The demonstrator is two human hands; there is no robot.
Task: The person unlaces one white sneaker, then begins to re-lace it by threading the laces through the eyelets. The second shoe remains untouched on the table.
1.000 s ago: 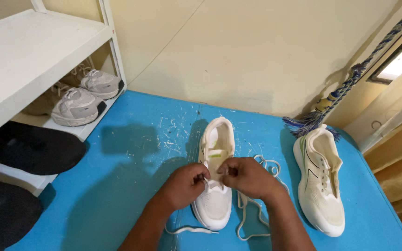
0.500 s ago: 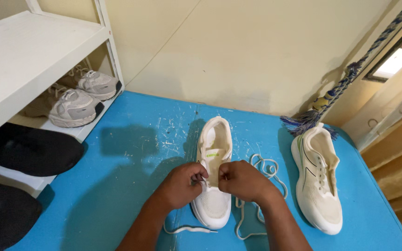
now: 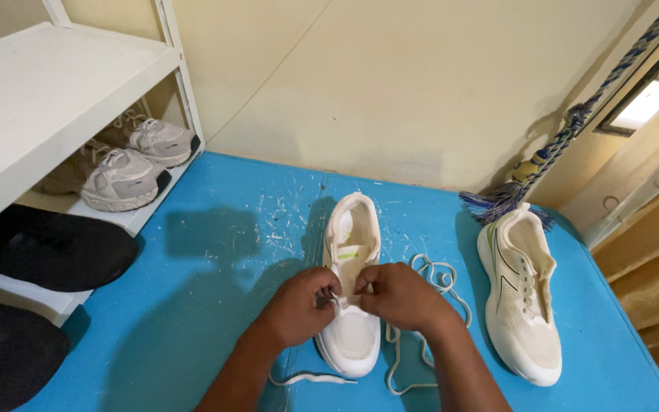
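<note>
A cream sneaker (image 3: 352,252) lies on the blue scratched table (image 3: 215,252), toe towards me. Both hands meet over its eyelets. My left hand (image 3: 299,305) pinches a white shoelace (image 3: 421,320) at the sneaker's left side; my right hand (image 3: 398,296) pinches the lace over the tongue. The rest of the lace trails in loops to the right of the sneaker and under my wrists. A second cream sneaker (image 3: 520,294), laced, lies to the right.
A white shelf unit (image 3: 55,99) stands at the left with a pair of grey sneakers (image 3: 123,164) on its lower shelf and dark objects (image 3: 40,248) below. A blue tasselled rope (image 3: 543,164) hangs against the beige wall at right.
The view has shifted slightly. Both hands stay on the middle sneaker, with fingers working the lace a little closer together.
</note>
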